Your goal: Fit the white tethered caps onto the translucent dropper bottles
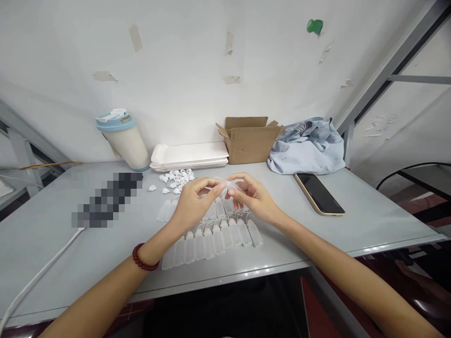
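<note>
Between my two hands is a small translucent plastic squeeze bottle [231,186], held above the table. The fingertips of my left hand [197,199] pinch its left end, where a pale curved strip or tube shows. My right hand [256,197] is closed around the other end, and the fingers partly cover it. Below the hands lies a row of similar bottles [208,244] with thin curved tubes at their necks. More bottles [163,211] lie behind, partly hidden by my left hand. A pile of small white caps [180,177] sits beyond it.
A tumbler [128,143], a stack of white packets [192,155], an open cardboard box [251,143] and a light blue cloth bag [308,148] line the wall. A phone [319,193] lies at right. At left, a blurred dark object [109,202] has a white cable [45,272].
</note>
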Action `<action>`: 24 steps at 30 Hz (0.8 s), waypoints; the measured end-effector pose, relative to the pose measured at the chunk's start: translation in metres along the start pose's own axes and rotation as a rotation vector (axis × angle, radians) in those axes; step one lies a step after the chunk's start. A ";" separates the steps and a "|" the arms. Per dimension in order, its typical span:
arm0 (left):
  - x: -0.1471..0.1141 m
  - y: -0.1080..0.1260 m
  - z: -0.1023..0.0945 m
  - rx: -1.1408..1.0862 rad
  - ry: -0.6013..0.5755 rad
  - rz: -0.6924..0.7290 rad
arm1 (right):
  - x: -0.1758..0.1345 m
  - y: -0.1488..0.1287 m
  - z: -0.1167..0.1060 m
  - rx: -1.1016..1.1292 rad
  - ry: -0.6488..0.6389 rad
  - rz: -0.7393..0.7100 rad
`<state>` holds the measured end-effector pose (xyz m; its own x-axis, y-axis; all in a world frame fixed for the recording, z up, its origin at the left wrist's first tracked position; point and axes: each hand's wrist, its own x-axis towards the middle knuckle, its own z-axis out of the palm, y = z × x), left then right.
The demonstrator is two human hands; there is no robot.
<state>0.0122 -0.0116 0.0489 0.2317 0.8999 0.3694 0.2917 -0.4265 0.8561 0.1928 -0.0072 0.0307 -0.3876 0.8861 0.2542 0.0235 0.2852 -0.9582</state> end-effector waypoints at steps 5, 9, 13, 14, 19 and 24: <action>0.003 0.003 -0.002 0.012 -0.091 -0.054 | -0.002 0.002 0.002 -0.073 -0.008 -0.032; 0.003 0.002 -0.003 -0.015 -0.125 -0.049 | -0.002 0.004 0.003 -0.053 0.001 -0.021; 0.003 0.001 -0.002 -0.013 -0.181 -0.036 | -0.002 0.002 0.003 -0.045 -0.003 0.023; 0.003 0.000 -0.003 0.001 -0.197 -0.034 | -0.001 0.001 0.003 -0.054 0.000 0.027; 0.016 -0.010 -0.022 0.308 -0.160 -0.022 | 0.001 -0.001 -0.001 -0.101 0.080 0.032; 0.030 -0.038 -0.081 0.926 -0.124 -0.131 | 0.006 0.001 -0.006 -0.022 0.236 0.060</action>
<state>-0.0672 0.0392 0.0571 0.2263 0.9524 0.2043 0.9313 -0.2730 0.2410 0.1963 0.0008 0.0325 -0.1587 0.9617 0.2235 0.0611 0.2355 -0.9699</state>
